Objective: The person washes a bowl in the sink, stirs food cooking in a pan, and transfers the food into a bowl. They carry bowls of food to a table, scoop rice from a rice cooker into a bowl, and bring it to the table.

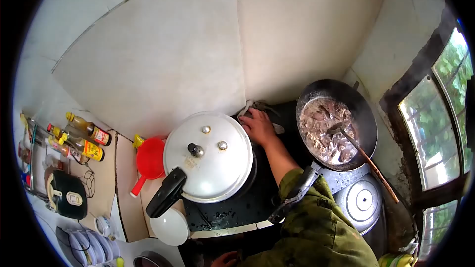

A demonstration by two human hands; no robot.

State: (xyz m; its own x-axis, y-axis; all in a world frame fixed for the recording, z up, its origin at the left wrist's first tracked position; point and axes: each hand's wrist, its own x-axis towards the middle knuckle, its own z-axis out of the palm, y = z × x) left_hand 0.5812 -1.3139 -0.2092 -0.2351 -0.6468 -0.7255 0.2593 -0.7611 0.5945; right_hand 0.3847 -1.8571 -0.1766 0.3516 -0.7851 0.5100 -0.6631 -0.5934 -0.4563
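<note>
My right hand (260, 126) reaches across the black stovetop (289, 151) to its back edge, by the wall. Its fingers are closed on a crumpled grey rag (246, 111), partly hidden under the hand. Just left of that hand stands a large silver pressure cooker (208, 173) with its lid on and a black handle (166, 193). To the right, a dark wok (367, 118) holds meat pieces in pale liquid (324, 128). A wooden-handled spatula (366, 154) rests in it. At the bottom edge, my left hand (225, 259) shows only in part; its fingers are unclear.
Left of the cooker are a red ladle (151, 158) and a white bowl (169, 227). Several sauce bottles (89, 129) and a dark green appliance (68, 195) stand further left. The wok's handle (297, 195) crosses my right sleeve. A round lid (358, 202) lies below the wok.
</note>
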